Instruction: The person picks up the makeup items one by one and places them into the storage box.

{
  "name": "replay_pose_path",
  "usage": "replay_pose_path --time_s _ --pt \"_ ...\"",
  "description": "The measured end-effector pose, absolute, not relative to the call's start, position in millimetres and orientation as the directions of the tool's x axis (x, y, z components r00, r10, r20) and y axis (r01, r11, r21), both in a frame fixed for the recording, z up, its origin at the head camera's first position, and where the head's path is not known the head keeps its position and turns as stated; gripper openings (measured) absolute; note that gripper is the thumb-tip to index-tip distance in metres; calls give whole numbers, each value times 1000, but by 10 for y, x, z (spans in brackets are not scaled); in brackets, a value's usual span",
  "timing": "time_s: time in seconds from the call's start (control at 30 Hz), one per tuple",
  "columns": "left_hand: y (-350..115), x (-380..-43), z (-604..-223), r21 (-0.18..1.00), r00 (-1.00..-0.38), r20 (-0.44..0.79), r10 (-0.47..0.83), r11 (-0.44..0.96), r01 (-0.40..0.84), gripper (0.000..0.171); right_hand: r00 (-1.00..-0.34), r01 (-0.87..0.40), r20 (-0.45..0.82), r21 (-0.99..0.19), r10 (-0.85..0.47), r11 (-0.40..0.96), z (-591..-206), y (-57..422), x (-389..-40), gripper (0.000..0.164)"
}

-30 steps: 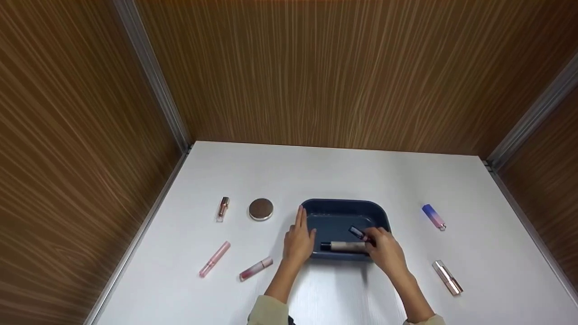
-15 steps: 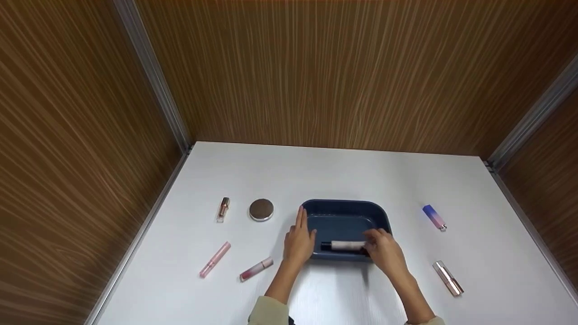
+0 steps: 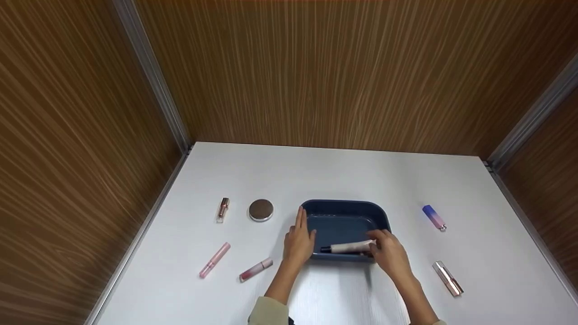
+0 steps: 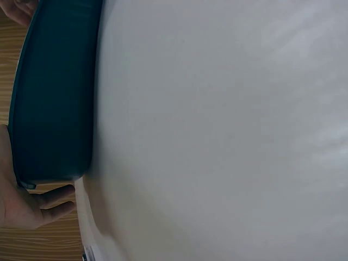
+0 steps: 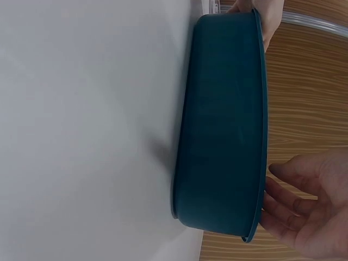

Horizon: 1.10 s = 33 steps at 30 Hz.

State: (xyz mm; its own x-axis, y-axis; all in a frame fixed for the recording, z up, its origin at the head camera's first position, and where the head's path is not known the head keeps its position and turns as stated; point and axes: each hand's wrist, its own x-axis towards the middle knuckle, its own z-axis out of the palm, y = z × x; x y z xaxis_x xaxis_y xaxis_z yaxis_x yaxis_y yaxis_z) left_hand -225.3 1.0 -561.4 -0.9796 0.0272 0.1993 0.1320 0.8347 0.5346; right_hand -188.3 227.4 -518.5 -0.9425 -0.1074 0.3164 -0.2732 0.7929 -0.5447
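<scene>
A dark blue tray stands mid-table. My left hand rests along its left side, fingers extended; the left wrist view also shows the hand at a tray corner. In the head view, my right hand reaches over the right rim, its fingertips at the right end of a pale squeeze tube with a black cap. The tube lies slanted near the tray's front wall. Something small and dark shows under its right end, mostly hidden. In the right wrist view the tray wall hides my right hand's fingertips.
Left of the tray lie a gold-capped lip gloss, a round brown compact, a pink tube and a red-and-pink lip gloss. To its right lie a blue-pink lipstick and a rose-gold one. Wood-grain walls surround the table.
The small dark tube in my right fingers has gone down into the tray. The squeeze tube has turned, its right end now farther back. My left hand has stayed put.
</scene>
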Motion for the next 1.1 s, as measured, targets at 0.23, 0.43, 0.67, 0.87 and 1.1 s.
replay_pose_path --time_s 0.23,0.43,0.67,0.87,1.1 --pt "12 -2239 -5621 529 -975 218 34 836 147 65 -936 -279 340 -554 -94 785 -5174 2304 -1856 20" --pt "13 -2232 -5615 523 -974 222 32 840 146 65 -939 -260 336 -571 -67 779 -5157 2344 -1844 20" --pt "16 -2232 -5609 519 -972 231 34 841 153 65 -935 -254 351 -565 -49 785 -5156 2400 -1828 21" --pt "19 -2229 -5613 509 -967 252 38 845 166 64 -929 -255 369 -559 -39 789 -5153 2440 -1792 20" --pt "22 -2235 -5628 504 -962 270 28 848 166 64 -929 -244 370 -561 -24 791 -5158 2498 -1753 21"
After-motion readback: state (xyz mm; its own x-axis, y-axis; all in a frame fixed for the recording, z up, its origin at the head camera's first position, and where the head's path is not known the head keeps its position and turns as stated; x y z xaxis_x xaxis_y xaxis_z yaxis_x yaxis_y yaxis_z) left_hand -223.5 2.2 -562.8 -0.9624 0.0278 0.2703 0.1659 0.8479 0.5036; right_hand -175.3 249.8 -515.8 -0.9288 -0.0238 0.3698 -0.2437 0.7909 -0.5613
